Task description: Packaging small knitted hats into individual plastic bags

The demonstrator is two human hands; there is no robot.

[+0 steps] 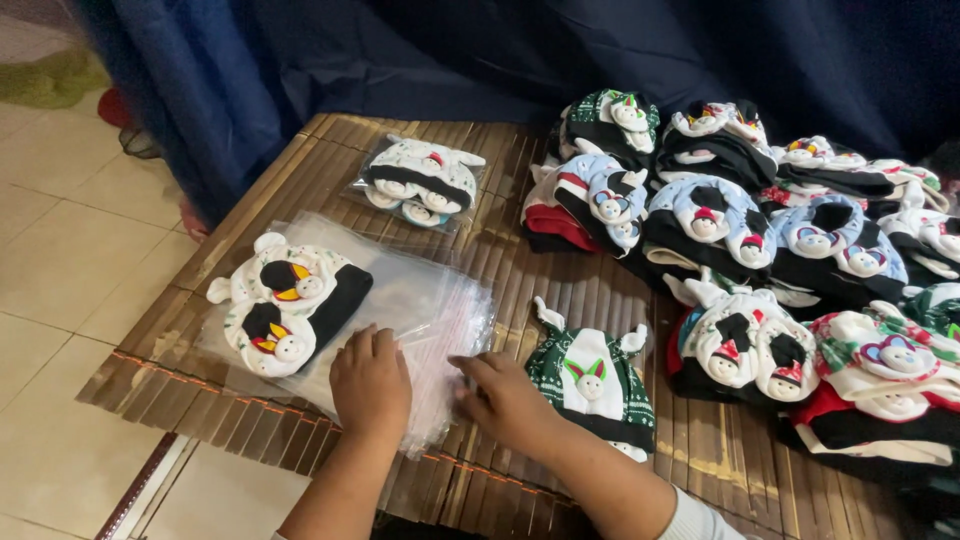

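Nearest the camera, both hands rest on a stack of clear, thin plastic bags (420, 310) lying flat on the brown slatted bamboo counter (700, 450). The left hand (370, 385) lies palm down on the near edge of the stack, fingers (375, 345) together and pointing away, pressing the bags and grasping nothing. The right hand (505, 400) comes in from the right, its fingers (465, 365) stretched leftward and lightly spread, tips touching the stack's right edge; whether they have pinched a sheet I cannot tell. The stack's long axis runs from the near right to the far left, so it lies straight ahead of the left hand and to the left of the right one.

Just beside the right hand lies a green knitted baby hat with a white rabbit face (590, 385). On the stack's far left sits a white and black hat with two doll faces (285, 310). Farther off lies a bagged white hat (420, 180), and to the right a heap of knitted hats (780, 250).
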